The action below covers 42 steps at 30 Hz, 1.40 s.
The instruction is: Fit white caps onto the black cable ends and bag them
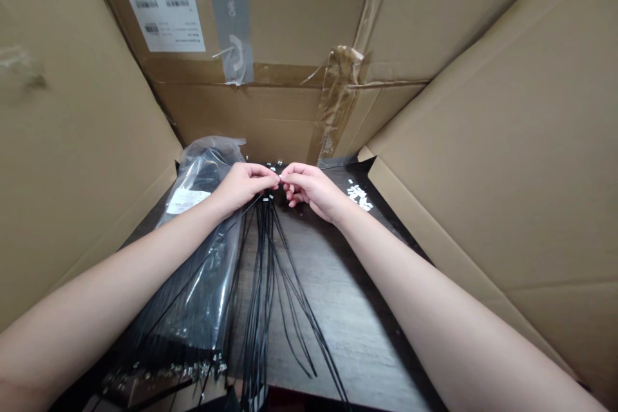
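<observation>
My left hand (243, 188) and my right hand (309, 190) meet at the fingertips over a dark wood-grain table (347, 309). A bundle of thin black cords (263, 283), possibly cable ties, fans downward from just below my left hand, whose fingers seem to hold its top ends. The fingertips of my right hand pinch a tiny white piece (279, 177) close to the left hand's fingertips. Its exact shape is too small to tell. A small heap of similar white pieces (360, 196) lies to the right of my right hand.
A clear plastic bag (203, 170) of black cords with a white label lies left under my left forearm. A few white bits lie along its near end. Tall brown cardboard flaps with tape and a printed label surround the table on three sides.
</observation>
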Each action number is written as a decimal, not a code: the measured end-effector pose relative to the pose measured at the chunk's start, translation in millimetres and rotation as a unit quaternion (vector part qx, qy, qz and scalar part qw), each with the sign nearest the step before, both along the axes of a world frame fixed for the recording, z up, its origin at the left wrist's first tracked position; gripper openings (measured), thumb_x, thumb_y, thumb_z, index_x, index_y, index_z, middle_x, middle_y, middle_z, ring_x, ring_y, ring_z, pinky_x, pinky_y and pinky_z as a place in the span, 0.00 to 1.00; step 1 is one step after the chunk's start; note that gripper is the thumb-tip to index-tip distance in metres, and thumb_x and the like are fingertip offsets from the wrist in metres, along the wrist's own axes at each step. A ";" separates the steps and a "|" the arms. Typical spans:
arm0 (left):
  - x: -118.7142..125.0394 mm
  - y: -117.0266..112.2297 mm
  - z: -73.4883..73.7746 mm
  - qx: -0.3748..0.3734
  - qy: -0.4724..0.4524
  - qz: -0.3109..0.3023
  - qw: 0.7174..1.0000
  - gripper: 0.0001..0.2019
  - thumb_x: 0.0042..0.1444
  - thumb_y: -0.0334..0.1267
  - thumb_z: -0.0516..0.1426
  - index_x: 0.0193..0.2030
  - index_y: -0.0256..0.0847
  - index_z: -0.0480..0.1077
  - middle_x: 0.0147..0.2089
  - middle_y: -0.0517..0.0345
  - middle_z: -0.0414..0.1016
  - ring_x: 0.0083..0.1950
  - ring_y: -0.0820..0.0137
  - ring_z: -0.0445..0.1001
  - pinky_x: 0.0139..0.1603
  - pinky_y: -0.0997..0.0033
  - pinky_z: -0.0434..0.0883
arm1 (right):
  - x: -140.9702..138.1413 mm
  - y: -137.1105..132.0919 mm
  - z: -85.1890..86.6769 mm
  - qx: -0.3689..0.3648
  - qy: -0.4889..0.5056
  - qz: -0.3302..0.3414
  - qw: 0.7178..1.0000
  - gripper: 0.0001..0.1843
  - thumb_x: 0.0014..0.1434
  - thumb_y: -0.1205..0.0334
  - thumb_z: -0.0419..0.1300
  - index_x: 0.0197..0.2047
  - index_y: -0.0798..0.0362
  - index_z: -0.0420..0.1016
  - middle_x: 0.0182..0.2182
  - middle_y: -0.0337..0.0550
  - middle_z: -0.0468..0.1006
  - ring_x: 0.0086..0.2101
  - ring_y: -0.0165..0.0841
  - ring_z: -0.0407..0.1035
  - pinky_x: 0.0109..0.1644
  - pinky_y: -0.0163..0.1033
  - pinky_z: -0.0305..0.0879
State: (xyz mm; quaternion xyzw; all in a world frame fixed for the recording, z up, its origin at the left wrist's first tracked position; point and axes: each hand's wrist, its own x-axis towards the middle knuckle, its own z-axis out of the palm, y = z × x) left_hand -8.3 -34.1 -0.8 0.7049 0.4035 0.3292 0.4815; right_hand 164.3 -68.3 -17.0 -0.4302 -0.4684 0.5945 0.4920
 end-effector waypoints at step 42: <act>1.4 -5.3 5.1 -0.002 0.003 0.015 1.000 0.09 0.45 0.40 0.62 0.27 0.34 0.78 0.27 0.56 0.77 0.28 0.73 0.68 0.31 0.72 0.62 | 1.5 3.1 -10.5 0.056 0.020 -0.029 0.998 0.19 0.40 0.54 0.75 0.33 0.56 0.80 0.23 0.38 0.75 0.19 0.23 0.59 0.19 0.31 0.61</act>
